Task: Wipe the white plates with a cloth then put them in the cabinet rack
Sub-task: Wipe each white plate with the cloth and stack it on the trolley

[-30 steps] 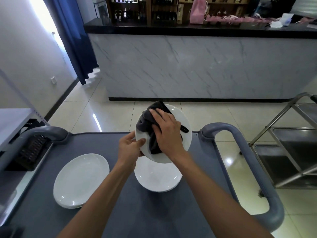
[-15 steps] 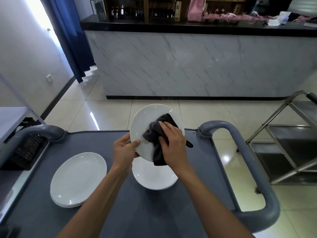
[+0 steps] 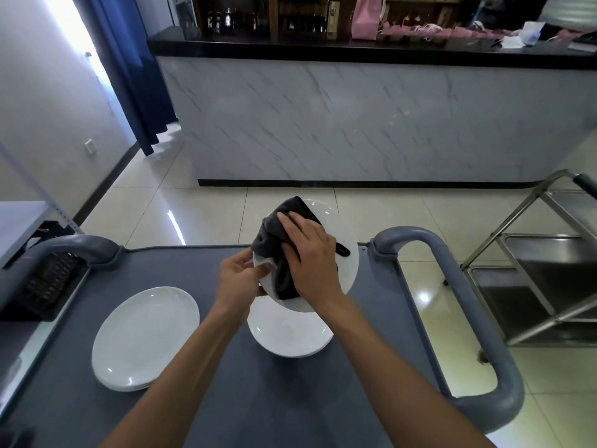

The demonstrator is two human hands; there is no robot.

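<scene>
Left hand curled in a pinching grip; right hand flat, fingers extended.

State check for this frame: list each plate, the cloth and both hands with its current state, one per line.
held plate: lifted, tilted, being wiped
dark cloth: bunched, pressed on held plate
left hand: grips held plate's rim
right hand: presses cloth flat
plate stack: resting on cart, below held plate
left plate: lying flat, untouched

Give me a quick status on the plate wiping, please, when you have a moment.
Left hand grips held plate by its rim; right hand presses dark cloth on its face. Two plate piles wait on cart. Nothing in the way.
</scene>
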